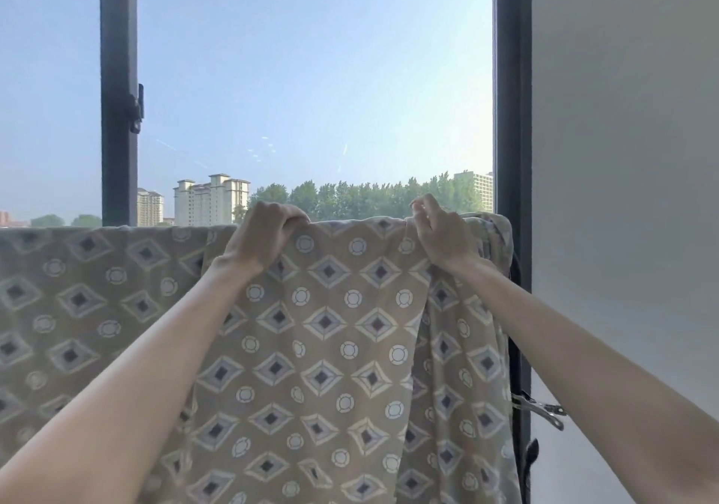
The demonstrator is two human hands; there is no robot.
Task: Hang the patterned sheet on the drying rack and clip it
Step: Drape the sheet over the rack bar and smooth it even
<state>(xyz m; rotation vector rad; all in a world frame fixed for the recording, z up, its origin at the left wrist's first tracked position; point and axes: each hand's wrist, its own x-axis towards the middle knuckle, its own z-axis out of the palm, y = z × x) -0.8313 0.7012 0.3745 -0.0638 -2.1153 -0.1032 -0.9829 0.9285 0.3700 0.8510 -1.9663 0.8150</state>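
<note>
Overhead, a tan fabric sheet printed with grey diamonds and pale rings (327,348) is held at its top fold by both hands before a tall dark-framed window (118,114).

The sheet is draped over a top rail hidden beneath it and hangs toward the viewer; more of the same print is spread to the left, and loose folds are bunched at the right end. The left hand (268,237) is curled over the fold, cloth pinched under its fingers, while a gathered pleat is pinched by the right hand (441,233). The step is judged best done if the fold is drawn taut and level and the right-hand bunching smoothed before clipping. A silver metal clip (541,410) is seen low at the right, apart from both hands.
</note>
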